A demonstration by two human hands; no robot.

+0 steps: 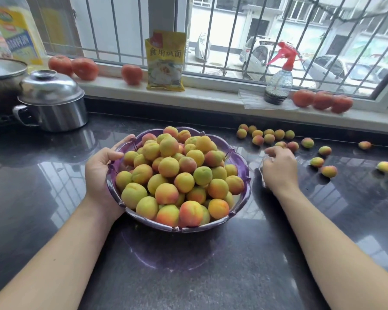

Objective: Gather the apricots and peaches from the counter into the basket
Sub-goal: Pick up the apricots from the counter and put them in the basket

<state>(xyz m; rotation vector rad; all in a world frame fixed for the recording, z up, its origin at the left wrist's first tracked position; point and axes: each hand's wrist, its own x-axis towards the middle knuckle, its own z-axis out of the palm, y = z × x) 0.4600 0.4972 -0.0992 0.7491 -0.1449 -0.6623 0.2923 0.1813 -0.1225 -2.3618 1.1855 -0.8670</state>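
A purple translucent basket (244,166) stands mid-counter, heaped with yellow-orange apricots and peaches (169,167). My left hand (100,173) grips its left rim, thumb over the edge and fingers outside. My right hand (279,168) is on the counter just right of the basket, back up and fingers curled downward. Whether it holds a fruit is hidden under the palm. Several loose fruits (269,138) lie in a cluster just beyond its fingertips. Others are scattered to the right (329,171), out to the frame's edge (385,167).
A steel lidded pot (52,104) sits at the back left of the dark glossy counter (211,265). On the windowsill are tomatoes (132,74), a yellow packet (165,61) and a red-topped spray bottle (278,82). An oil bottle (18,30) stands far left.
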